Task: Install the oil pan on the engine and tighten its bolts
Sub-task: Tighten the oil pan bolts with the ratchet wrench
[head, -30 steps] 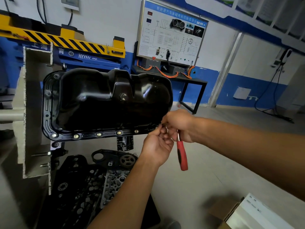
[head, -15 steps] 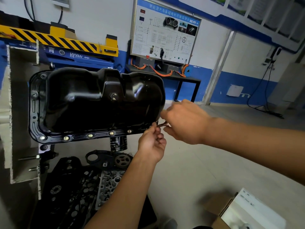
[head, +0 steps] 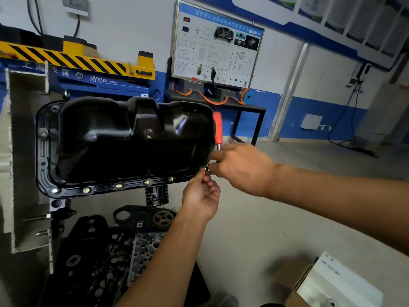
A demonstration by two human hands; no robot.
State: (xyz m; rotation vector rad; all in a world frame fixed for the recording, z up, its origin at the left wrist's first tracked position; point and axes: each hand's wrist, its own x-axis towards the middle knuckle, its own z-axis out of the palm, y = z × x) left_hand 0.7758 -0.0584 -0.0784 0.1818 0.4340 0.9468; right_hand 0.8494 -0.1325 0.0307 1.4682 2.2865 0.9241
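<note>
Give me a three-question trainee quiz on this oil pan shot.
1. Short answer: at which corner of the oil pan is the left hand working?
2. True or false: the red-handled tool has its handle pointing toward the floor.
3. Directly above which hand does that handle stick up? A) left hand B) right hand C) neither
Key: 1, the lower right corner; 2, false, the handle points up; 3, B.
</note>
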